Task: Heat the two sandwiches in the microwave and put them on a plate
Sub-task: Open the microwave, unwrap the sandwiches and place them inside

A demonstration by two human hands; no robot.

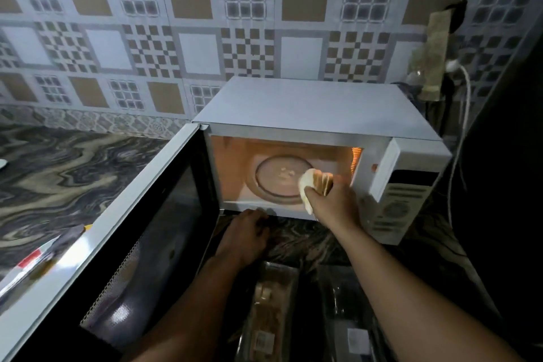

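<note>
At far left I see a flat packet (32, 261) with a red band lying on the marbled countertop (73, 173), partly hidden behind the microwave door (141, 232). The door stands swung fully open to the left, its dark window facing me, and blocks the counter area behind it. My left hand (246, 232) rests palm down, fingers loosely curled and holding nothing, on the counter just below the front sill of the microwave (317, 114). Below it, near the bottom edge, a clear plastic tray (270, 308) sits on the counter; its contents are too dim to identify. A second clear tray (349, 329) lies beside it to the right. Inside the lit cavity, the glass turntable (279, 176) is bare. My right hand (332, 200) is closed around the sandwiches (314, 185), held on edge at the cavity opening, right of the turntable. Further right are the control panel (402, 203), then a white cable (461, 126) running up to a wall socket. Patterned tiles (205, 23) cover the wall behind
</note>
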